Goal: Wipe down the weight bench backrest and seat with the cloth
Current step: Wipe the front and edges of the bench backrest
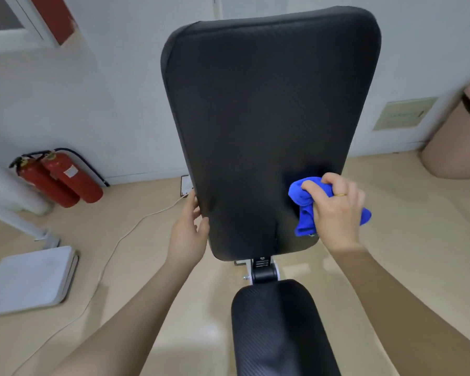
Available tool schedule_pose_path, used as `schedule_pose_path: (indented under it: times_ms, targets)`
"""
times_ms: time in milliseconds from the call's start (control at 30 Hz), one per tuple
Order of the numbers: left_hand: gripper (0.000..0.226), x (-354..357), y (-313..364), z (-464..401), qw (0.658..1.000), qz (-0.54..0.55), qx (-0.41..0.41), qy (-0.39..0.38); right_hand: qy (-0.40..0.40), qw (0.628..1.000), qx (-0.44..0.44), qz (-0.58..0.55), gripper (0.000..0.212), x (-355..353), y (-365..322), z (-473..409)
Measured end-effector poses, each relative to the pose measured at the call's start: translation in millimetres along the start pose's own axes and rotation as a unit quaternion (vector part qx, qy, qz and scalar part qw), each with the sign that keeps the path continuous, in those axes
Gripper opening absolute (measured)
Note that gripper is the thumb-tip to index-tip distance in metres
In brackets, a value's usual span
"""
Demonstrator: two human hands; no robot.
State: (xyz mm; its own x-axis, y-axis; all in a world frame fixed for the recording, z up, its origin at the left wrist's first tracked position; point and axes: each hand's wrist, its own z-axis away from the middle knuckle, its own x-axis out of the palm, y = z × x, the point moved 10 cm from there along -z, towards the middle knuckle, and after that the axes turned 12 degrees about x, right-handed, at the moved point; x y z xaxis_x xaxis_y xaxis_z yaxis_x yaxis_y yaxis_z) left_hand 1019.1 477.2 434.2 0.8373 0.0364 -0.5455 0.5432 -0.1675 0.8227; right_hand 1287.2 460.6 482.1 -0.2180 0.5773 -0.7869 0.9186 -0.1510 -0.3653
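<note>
The black padded backrest of the weight bench stands tilted up in the middle of the view. Below it is the black seat, joined by a hinge bracket. My right hand is shut on a bunched blue cloth, pressed against the backrest's lower right part. My left hand grips the backrest's lower left edge, thumb on the front and fingers behind it.
Two red fire extinguishers lean against the white wall at the left. A white cable runs across the beige floor. A flat white base plate lies at the lower left. A tan rounded object stands at the right.
</note>
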Motion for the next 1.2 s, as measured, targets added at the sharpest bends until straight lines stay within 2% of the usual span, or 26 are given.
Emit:
schedule_pose_path:
  times_ms: [33, 67, 133, 200, 267, 333, 400, 467, 533, 600, 667, 767, 800, 867, 933, 1000, 1067, 1133, 1200]
  targets:
    - [0.056, -1, -1, -1, 1.000, -0.011, 0.002, -0.007, -0.011, 0.999, 0.040, -0.022, 0.032, 8, -2, 2]
    - [0.055, -1, -3, -3, 1.000, -0.021, 0.007, -0.006, 0.011, 0.998, 0.055, -0.036, 0.029, 8, -12, 6]
    - [0.052, -2, -9, -6, 0.999, -0.026, 0.020, 0.003, 0.028, 0.998, 0.024, -0.053, 0.026, 14, -51, 22]
    - [0.054, -1, -11, -7, 0.999, -0.008, 0.033, 0.013, 0.009, 0.995, -0.023, -0.093, 0.019, 26, -84, 42]
    - [0.058, 3, -14, -5, 0.999, 0.010, 0.040, 0.008, 0.004, 0.987, -0.118, -0.111, 0.028, 39, -120, 67]
    - [0.066, 9, -16, -4, 0.998, 0.020, 0.052, -0.017, -0.030, 0.969, -0.233, -0.072, 0.045, 63, -142, 95]
    - [0.075, 14, -15, -2, 0.996, 0.025, 0.069, -0.047, -0.051, 0.946, -0.321, -0.013, 0.058, 74, -138, 108]
    - [0.080, 17, -17, 1, 0.995, 0.042, 0.077, -0.043, -0.049, 0.926, -0.367, 0.076, 0.064, 75, -107, 100]
    - [0.084, 18, -15, 6, 0.996, 0.054, 0.070, -0.027, -0.014, 0.933, -0.334, 0.133, 0.062, 55, -60, 75]
    - [0.086, 18, -10, 8, 0.996, 0.045, 0.070, -0.028, -0.009, 0.959, -0.241, 0.148, 0.053, 27, -14, 45]
    - [0.086, 18, -9, 8, 0.996, 0.041, 0.069, -0.040, -0.065, 0.982, -0.114, 0.136, 0.037, 12, 20, 27]
    - [0.084, 18, -12, 10, 0.996, 0.042, 0.053, -0.060, -0.100, 0.990, -0.023, 0.092, 0.021, 16, 9, 26]
    - [0.084, 17, -13, 11, 0.996, 0.046, 0.050, -0.060, -0.102, 0.994, 0.015, 0.041, 0.022, 19, 0, 29]
    - [0.084, 18, -13, 12, 0.996, 0.055, 0.049, -0.055, -0.119, 0.989, 0.041, -0.078, 0.044, 36, -26, 43]
    - [0.085, 17, -15, 11, 0.996, 0.063, 0.051, -0.041, -0.099, 0.987, 0.075, -0.101, 0.062, 54, -41, 57]
    - [0.087, 18, -16, 10, 0.995, 0.076, 0.061, -0.028, -0.052, 0.982, 0.115, -0.143, 0.065, 64, -46, 70]
    - [0.088, 19, -17, 11, 0.994, 0.084, 0.066, -0.016, -0.040, 0.985, 0.100, -0.138, 0.061, 71, -66, 90]
    - [0.087, 19, -20, 12, 0.994, 0.089, 0.059, -0.005, -0.078, 0.991, 0.025, -0.110, 0.057, 82, -92, 109]
    - [0.087, 20, -22, 13, 0.994, 0.094, 0.049, 0.001, -0.061, 0.995, -0.030, -0.074, 0.058, 84, -101, 113]
